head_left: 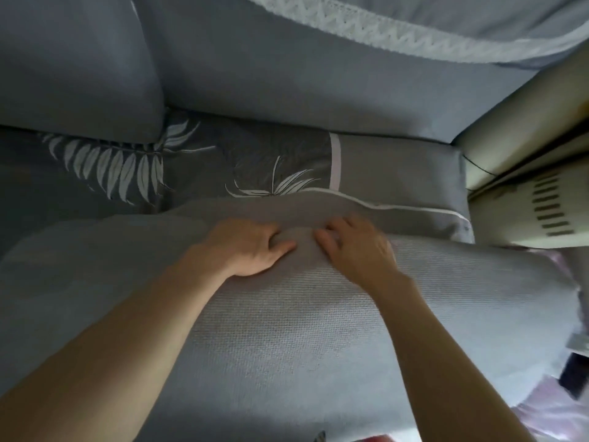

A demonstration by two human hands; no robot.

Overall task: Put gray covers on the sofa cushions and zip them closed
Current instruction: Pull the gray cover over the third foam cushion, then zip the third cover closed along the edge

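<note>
Cushion (287,314): large, in a gray woven cover, lying across the frame under my forearms, its far edge right under my hands. No zip shows from here.

Left hand (248,247): on the cushion's far edge, fingers curled and bunching a fold of the cover, thumb pointing toward my right hand.

Right hand (357,244): just beside the left, fingers bent and pinching the same fold of cover.

Sofa seat (398,167): beyond my hands, gray with white piping (414,208) along its front edge. To the far left of my hands its fabric bears white leaf prints (111,164).

Back cushions (287,74): plain gray-blue, well beyond my hands; one more (73,65) stands to the far left.

Lace trim (382,30): white zigzag band on gray cloth, at the top, far from my hands.

Cream unit (526,193): to the right of my right hand, beside the sofa arm, with a row of dark vent slots.

Pink sheet (541,406): on the floor, near my right forearm.

Writing: no brand, label or lettering can be read anywhere.
</note>
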